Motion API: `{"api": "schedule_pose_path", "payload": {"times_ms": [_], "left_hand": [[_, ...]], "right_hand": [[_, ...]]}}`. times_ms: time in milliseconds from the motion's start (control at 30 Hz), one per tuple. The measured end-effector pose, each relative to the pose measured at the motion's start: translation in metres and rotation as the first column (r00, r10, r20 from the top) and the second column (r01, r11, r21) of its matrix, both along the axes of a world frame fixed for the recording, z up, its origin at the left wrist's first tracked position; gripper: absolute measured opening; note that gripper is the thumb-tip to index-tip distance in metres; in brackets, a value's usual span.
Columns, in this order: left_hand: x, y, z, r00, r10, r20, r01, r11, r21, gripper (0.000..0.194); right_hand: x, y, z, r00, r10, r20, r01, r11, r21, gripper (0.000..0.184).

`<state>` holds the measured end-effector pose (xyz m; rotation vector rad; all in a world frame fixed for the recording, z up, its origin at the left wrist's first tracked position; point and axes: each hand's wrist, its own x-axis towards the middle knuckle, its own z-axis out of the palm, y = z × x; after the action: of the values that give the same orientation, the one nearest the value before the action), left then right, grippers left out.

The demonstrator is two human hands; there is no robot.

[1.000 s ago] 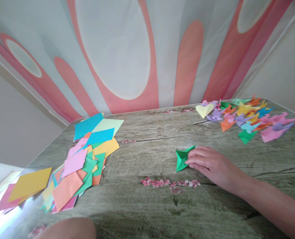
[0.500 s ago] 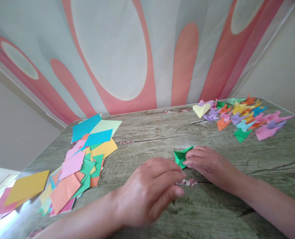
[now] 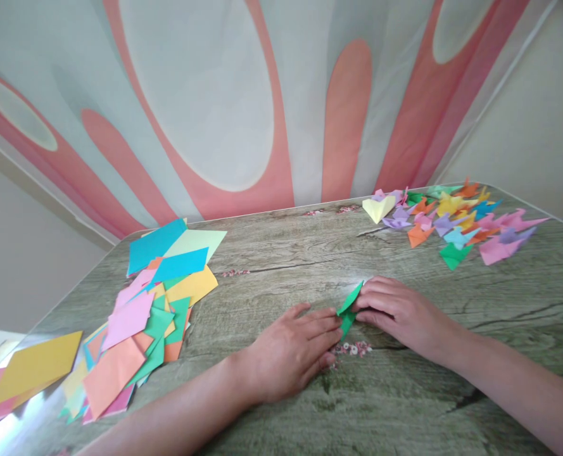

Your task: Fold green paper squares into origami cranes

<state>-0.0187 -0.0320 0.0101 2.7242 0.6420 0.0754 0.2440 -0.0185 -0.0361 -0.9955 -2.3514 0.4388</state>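
A small piece of folded green origami paper (image 3: 350,309) lies on the wood-patterned table between my hands, one flap standing up. My right hand (image 3: 399,308) pinches its right edge between thumb and fingers. My left hand (image 3: 294,349) lies flat with its fingers stretched out. Those fingertips press the paper's left side down on the table.
Loose coloured paper sheets (image 3: 129,316) form an overlapping pile on the left, with a mustard sheet (image 3: 38,367) at the table's left edge. Several folded paper figures (image 3: 456,221) stand at the back right, beside a pale yellow folded heart (image 3: 379,208). A patterned curtain (image 3: 205,95) hangs behind the table (image 3: 281,253).
My left hand has come down from above the table and flattened onto the green paper's left side. The paper's open pocket has closed into a narrower shape, with my right hand still on it.
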Motion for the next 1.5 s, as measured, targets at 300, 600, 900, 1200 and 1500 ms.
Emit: {"api": "schedule_pose_path", "payload": {"times_ms": [300, 600, 900, 1200, 1500], "left_hand": [[0.002, -0.003, -0.002, 1.0, 0.015, -0.01, -0.015, 1.0, 0.011, 0.035], [0.003, -0.001, -0.004, 1.0, 0.007, 0.025, -0.007, 1.0, 0.015, 0.038], [0.001, -0.001, -0.007, 1.0, -0.013, 0.026, 0.012, 0.998, 0.056, 0.039], [0.002, 0.0, -0.007, 1.0, -0.012, 0.02, 0.011, 0.999, 0.042, 0.038], [0.005, 0.001, -0.008, 0.995, 0.022, 0.094, -0.02, 1.0, -0.019, 0.047]], "right_hand": [[-0.007, 0.004, -0.002, 0.995, -0.08, -0.052, 0.079, 0.997, -0.02, 0.009], [-0.013, 0.002, -0.004, 0.993, -0.098, -0.065, 0.098, 0.995, -0.005, 0.005], [-0.017, -0.001, -0.003, 0.991, -0.129, -0.046, 0.13, 0.991, 0.017, 0.01], [-0.019, -0.003, -0.004, 0.986, -0.155, -0.056, 0.156, 0.988, 0.009, 0.014], [-0.02, -0.002, -0.004, 0.984, -0.164, -0.07, 0.165, 0.986, 0.007, 0.014]]}}
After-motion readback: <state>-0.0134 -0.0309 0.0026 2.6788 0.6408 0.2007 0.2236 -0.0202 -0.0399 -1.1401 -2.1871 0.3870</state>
